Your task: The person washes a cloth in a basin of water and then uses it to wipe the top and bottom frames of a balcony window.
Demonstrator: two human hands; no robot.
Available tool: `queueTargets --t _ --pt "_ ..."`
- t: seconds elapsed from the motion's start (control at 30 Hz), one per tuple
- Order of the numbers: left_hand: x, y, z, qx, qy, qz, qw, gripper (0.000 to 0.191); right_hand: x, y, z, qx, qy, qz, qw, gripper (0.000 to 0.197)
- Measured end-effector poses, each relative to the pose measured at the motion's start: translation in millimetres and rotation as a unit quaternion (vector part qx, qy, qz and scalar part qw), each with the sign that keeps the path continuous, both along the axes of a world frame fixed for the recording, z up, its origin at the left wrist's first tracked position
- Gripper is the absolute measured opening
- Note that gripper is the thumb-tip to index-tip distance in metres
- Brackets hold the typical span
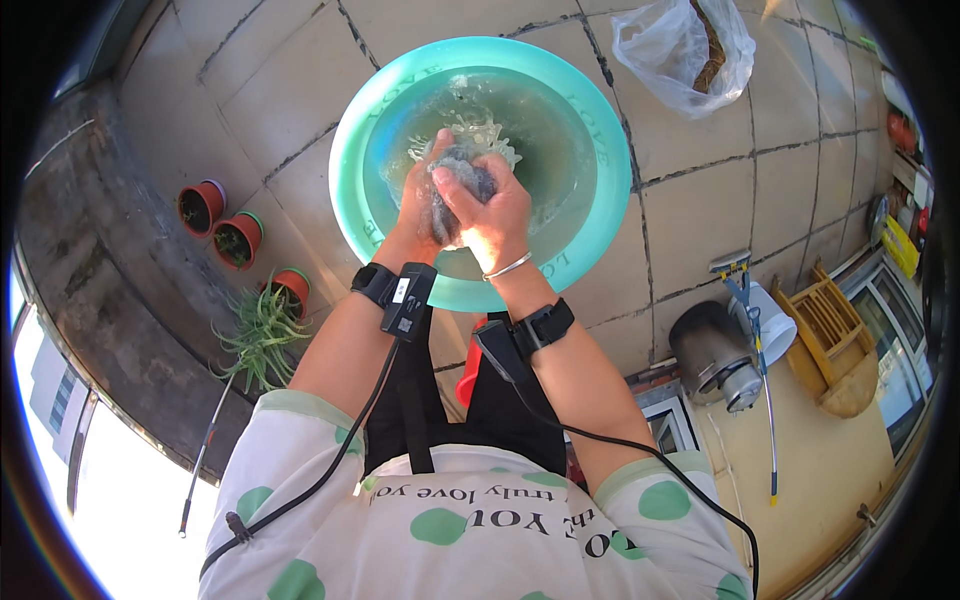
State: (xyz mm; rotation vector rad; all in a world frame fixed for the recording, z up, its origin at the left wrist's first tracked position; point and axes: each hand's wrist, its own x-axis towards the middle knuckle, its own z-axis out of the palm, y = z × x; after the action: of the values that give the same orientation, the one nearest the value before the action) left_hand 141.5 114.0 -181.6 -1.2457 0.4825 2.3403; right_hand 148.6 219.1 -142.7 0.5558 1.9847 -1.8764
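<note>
A mint-green plastic basin (611, 172) with raised lettering on its rim holds cloudy water (559, 180). Over the water, my left hand (420, 199) and my right hand (499, 202) press together around a wet, dark grey bundle (472, 176), which looks like cloth. Water splashes up just beyond my fingers. Most of the bundle is hidden between my palms, so its shape cannot be made out. Each wrist wears a black strap with a small cabled device, and a silver bangle (508, 268) circles my right wrist.
Potted plants, including an aloe (262, 337), stand to the left. A clear plastic bag (675, 56) lies on the tiles beyond the basin at right. To the right are a metal pot (697, 345), a white bucket (772, 330), a long-handled squeegee (757, 345) and a wooden chair (829, 345).
</note>
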Motion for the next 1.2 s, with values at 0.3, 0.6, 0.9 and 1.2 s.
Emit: queueTargets --t 0.3,0.6,0.9,1.2 --pt "12 9 16 -0.204 0.022 -0.164 0.965 0.037 -31 46 -57 0.28 -0.044 0.069 0.957 0.038" --pt "17 -6 -10 -0.68 0.295 -0.564 0.364 0.098 -1 51 -67 0.443 0.177 0.294 0.828 0.059" --pt "-3 -1 -55 -0.537 0.189 -0.773 0.28 0.095 -17 28 -114 0.462 0.055 0.396 0.791 0.062" --pt "59 -23 13 -0.621 0.149 -0.515 0.572 0.069 6 65 -57 0.515 0.027 0.431 0.74 0.09"
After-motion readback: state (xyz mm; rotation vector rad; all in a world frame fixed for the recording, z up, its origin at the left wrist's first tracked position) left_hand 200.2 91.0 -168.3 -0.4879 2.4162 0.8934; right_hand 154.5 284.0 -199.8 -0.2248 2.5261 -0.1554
